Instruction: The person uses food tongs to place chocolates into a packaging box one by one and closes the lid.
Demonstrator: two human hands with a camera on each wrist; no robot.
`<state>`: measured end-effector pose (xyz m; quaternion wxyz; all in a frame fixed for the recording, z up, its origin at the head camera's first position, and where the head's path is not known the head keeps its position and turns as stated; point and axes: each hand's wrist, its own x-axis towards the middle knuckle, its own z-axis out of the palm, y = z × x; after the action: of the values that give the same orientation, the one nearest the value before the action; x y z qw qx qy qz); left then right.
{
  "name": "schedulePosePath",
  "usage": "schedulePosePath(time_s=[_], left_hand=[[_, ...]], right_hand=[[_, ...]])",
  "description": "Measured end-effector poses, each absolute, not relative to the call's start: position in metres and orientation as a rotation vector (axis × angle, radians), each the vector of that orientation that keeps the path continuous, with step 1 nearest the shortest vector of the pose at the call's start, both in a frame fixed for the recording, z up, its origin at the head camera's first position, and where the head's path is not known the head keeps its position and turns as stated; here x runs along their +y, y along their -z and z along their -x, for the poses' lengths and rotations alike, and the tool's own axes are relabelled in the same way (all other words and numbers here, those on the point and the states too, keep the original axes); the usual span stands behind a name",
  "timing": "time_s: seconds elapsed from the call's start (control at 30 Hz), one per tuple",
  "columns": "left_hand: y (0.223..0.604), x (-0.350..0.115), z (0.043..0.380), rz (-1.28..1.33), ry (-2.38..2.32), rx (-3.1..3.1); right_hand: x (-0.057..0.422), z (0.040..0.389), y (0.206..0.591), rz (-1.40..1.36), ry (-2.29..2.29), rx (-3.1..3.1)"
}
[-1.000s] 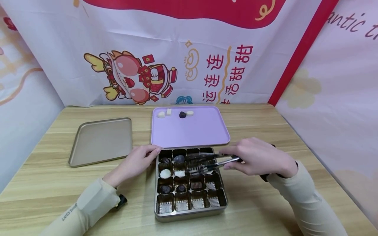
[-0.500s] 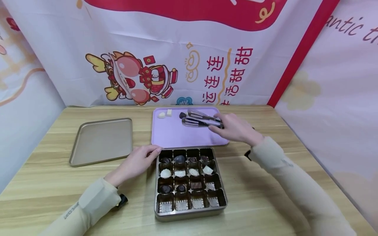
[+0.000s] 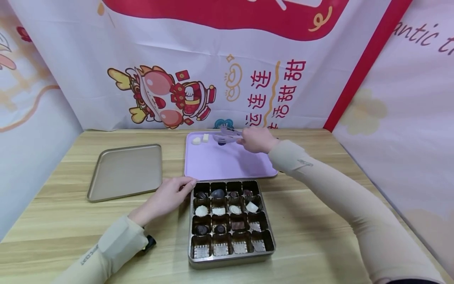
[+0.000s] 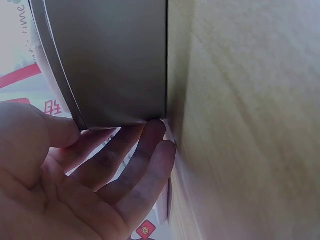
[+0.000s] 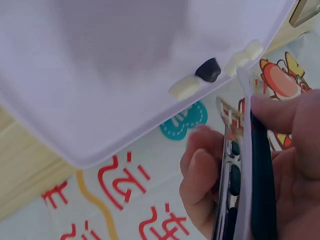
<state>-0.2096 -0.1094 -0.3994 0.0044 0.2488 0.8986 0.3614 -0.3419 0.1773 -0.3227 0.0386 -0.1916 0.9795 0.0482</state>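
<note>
My right hand (image 3: 258, 139) grips metal tongs (image 5: 231, 185) with dark handles, their tips over the back of the purple tray (image 3: 230, 165). The tips hang near a dark chocolate (image 5: 208, 71) and a white chocolate (image 5: 185, 88); in the right wrist view both lie on the tray, apart from the tongs. At the far left corner of the chocolate tin (image 3: 232, 261), my left hand (image 3: 169, 197) holds on, thumb at the rim and fingers bent against the wall. Dark and white chocolates fill several of the tin's compartments; the front row has none.
A gold-brown metal tray (image 3: 125, 171) lies on the left of the wooden table (image 3: 312, 221). Two more white chocolates sit at the purple tray's back left, including a square piece (image 3: 205, 137). A printed cloth (image 3: 170, 35) hangs right behind the table.
The tongs have swung from above the chocolate tin, away from me, to the back of the purple tray. My left hand has stayed at the tin's corner.
</note>
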Motion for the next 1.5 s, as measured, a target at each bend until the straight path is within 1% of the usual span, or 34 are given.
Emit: schedulePosePath(time_s=[0.2,0.53,0.8,1.0,1.27,1.5], left_hand=[[0.398,-0.109,0.209,-0.776,-1.111,2.824],[0.397,-0.110,0.208,-0.776,-1.100,2.833],[0.397,-0.109,0.208,-0.786,-1.098,2.836],[0.398,-0.108,0.209,-0.795,-1.101,2.842],[0.399,-0.110,0.208,-0.796,-1.107,2.835],[0.398,-0.110,0.208,-0.783,-1.101,2.835]], right_hand=[[0.164,0.345,0.324,0.472,-0.135,2.942],[0.154,0.339,0.328,0.449,-0.169,2.826],[0.150,0.337,0.334,0.319,0.084,2.732],[0.151,0.339,0.337,0.369,0.100,2.771],[0.158,0.342,0.340,0.515,-0.051,2.876],[0.174,0.334,0.338,0.619,-0.045,2.943]])
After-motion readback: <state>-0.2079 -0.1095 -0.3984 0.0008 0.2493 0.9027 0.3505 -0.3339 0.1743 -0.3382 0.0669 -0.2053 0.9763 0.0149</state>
